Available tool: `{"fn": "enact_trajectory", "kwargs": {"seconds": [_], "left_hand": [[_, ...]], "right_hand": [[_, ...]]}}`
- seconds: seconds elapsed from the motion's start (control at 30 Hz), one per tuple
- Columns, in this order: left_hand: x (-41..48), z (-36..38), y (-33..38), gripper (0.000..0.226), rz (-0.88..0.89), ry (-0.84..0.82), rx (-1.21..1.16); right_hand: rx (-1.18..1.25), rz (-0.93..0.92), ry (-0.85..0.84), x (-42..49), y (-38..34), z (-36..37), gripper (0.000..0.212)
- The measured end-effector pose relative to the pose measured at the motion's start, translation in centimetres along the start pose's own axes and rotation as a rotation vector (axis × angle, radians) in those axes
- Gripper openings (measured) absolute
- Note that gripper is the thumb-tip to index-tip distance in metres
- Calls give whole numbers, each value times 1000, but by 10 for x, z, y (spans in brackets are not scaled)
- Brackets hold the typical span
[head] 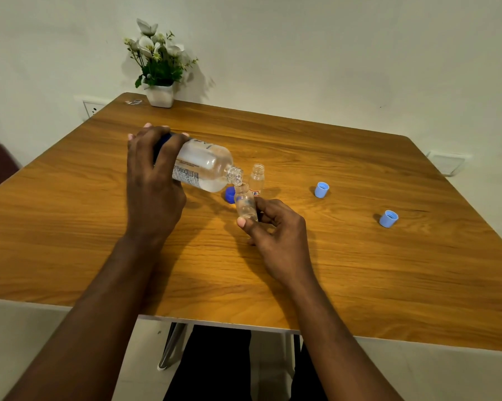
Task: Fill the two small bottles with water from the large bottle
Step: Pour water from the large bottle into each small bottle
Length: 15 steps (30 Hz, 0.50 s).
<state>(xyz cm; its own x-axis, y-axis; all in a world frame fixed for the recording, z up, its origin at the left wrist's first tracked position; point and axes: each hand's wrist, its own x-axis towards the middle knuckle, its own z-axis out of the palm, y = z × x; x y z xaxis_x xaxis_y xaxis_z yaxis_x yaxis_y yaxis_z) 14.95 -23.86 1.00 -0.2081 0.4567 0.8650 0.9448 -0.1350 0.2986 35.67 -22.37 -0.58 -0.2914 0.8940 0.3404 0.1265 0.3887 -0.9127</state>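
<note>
A: Pouring now! Left hand (154,180) wrapped round the large bottle (202,166), tipped nearly flat, neck angled down toward the right hand.

B: And right hand (275,227) pinching the first small bottle (245,204) between thumb and fingers, held tilted, mouth right up under the big neck, just touching or nearly so.

A: Hard to tell how full. Some clear water near the bottom by the thumb, no more to be said.

B: Second small bottle (257,179) standing upright on the bench (359,270), just beyond the right hand, open, looking empty.

A: Dark blue cap (230,195) lying between the hands, under the big bottle. Two light blue caps (321,189) (388,218) well off beyond the right hand.

B: So, step one of two, midway at a guess.

A: Next: gentle tilt, steady mouth-to-mouth alignment, then levelling off before overflow. Narrow opening, easy to spill.

B: Then setting down, picking up the other.
</note>
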Motion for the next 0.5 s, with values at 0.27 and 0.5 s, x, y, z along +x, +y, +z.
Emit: {"fn": "enact_trajectory", "kwargs": {"seconds": [0.27,0.5], "left_hand": [[0,1,0,51,8,13,11],[0,0,0,52,10,12,13]], "right_hand": [[-10,-7,-1,0,0,0,34],[2,0,-6,-1,-1,0,34]]}}
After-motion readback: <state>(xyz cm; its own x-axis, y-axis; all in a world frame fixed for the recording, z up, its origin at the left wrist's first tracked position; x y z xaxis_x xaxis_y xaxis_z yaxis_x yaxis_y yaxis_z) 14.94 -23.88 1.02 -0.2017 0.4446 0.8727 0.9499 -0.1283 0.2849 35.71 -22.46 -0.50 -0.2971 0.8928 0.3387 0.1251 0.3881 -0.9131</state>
